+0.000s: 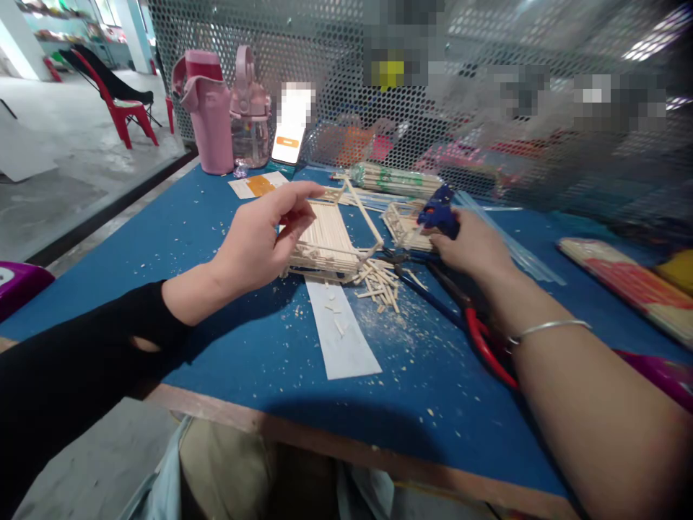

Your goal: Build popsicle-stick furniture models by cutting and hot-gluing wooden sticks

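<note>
A small model built of thin wooden sticks point(330, 235) stands on the blue tabletop, with a flat slatted deck and a raised stick frame on its right side. At its left edge is my left hand point(260, 235), fingers curled inward and thumb close to them; whatever they pinch, if anything, is hidden. Farther right, my right hand point(476, 242) grips a blue glue gun point(439, 211). The gun's nozzle is hard to make out. Beside it lies a smaller stick piece point(401, 227). A white paper strip point(343, 339) extends from under the model toward me.
Cut stick pieces point(382, 285) lie right of the model, near red-and-blue-handled pliers point(479, 339). Behind are bagged sticks point(398, 179), clear glue sticks point(512, 245), a lit phone point(289, 133), a pink flask point(208, 123) and a clear bottle point(250, 123). Perforated metal point(325, 72) bounds the back.
</note>
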### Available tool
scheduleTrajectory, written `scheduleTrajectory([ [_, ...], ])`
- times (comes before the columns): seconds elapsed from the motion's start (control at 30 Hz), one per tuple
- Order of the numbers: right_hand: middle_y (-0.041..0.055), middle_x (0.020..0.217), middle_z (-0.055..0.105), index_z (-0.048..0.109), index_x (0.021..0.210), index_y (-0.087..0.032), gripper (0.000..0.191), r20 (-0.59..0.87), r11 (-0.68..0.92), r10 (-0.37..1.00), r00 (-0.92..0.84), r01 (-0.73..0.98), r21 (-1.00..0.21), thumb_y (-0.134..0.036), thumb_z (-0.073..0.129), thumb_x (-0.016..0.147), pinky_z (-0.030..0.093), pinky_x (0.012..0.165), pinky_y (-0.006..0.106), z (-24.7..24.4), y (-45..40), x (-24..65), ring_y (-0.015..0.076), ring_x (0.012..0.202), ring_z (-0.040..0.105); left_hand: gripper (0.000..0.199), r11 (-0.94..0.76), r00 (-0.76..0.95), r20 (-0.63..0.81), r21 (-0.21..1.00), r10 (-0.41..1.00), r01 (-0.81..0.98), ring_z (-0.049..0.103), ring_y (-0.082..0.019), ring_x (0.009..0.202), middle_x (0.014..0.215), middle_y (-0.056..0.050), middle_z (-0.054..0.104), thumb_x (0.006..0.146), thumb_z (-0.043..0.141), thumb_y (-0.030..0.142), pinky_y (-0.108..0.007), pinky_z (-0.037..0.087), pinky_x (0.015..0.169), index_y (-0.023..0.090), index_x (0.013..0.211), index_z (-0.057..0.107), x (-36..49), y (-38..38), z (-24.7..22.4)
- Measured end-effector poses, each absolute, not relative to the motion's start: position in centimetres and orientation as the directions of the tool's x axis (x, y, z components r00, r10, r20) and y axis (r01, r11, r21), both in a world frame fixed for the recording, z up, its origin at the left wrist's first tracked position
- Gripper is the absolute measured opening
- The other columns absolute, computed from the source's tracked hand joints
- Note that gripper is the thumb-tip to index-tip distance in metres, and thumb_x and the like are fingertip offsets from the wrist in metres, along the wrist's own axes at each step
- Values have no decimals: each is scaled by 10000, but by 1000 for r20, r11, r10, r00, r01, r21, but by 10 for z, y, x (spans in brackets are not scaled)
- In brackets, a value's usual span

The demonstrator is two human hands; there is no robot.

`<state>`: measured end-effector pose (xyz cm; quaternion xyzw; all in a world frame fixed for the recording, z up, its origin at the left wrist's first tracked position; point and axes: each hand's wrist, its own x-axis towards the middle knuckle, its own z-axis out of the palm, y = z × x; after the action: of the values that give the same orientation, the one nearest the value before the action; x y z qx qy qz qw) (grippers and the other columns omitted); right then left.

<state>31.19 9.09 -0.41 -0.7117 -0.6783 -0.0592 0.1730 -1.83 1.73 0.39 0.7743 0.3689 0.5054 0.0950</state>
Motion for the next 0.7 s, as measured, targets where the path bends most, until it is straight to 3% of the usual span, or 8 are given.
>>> scheduleTrajectory([
  [0.13, 233, 1035, 639, 559, 1144, -114, 526, 333, -92, 929, 162, 972, -216, -527, 516, 820, 368, 647, 338, 1, 87, 308, 229, 738, 547, 368, -682, 264, 640, 593, 722, 428, 620, -146, 816, 895, -24, 668, 835, 562, 246, -288, 492, 834, 173, 1195, 558, -19, 17, 4],
  [0.23, 231, 967, 641, 563, 1116, -99, 498, 381, -136, 895, 233, 955, -264, -503, 490, 834, 334, 610, 337, 5, 86, 305, 216, 677, 517, 598, -684, 317, 607, 619, 729, 386, 611, -171, 883, 947, -38, 654, 755, 683, 353, -294, 477, 870, 185, 1292, 482, -21, 18, 4],
  [0.37, 197, 841, 644, 602, 926, -126, 342, 412, -120, 874, 257, 936, -331, -432, 473, 842, 328, 583, 321, 8, 86, 306, 200, 641, 511, 850, -672, 460, 492, 577, 739, 464, 610, -200, 886, 976, -82, 651, 648, 776, 291, -315, 482, 826, 115, 1379, 379, -23, 21, 1],
  [0.53, 137, 725, 626, 569, 758, -182, 277, 450, -44, 861, 237, 917, -397, -454, 556, 809, 351, 578, 299, 8, 86, 306, 187, 638, 532, 788, -652, 522, 397, 537, 755, 535, 610, -224, 948, 1050, -118, 651, 678, 709, 161, -342, 470, 838, 114, 1386, 365, -25, 26, -3],
  [0.6, 147, 746, 629, 584, 806, -167, 335, 498, -40, 823, 274, 902, -429, -493, 515, 839, 365, 585, 305, 10, 84, 306, 195, 651, 545, 762, -659, 523, 405, 528, 750, 536, 612, -225, 945, 1037, -114, 657, 685, 698, 149, -345, 470, 838, 115, 1376, 378, -25, 26, -3],
  [0.7, 203, 834, 628, 566, 1028, -87, 567, 574, -45, 740, 351, 877, -479, -550, 253, 929, 394, 587, 328, 20, 78, 310, 217, 657, 568, 720, -662, 498, 438, 540, 749, 520, 625, -214, 916, 1007, -86, 673, 700, 683, 130, -342, 480, 829, 164, 1361, 401, -23, 25, -4],
])
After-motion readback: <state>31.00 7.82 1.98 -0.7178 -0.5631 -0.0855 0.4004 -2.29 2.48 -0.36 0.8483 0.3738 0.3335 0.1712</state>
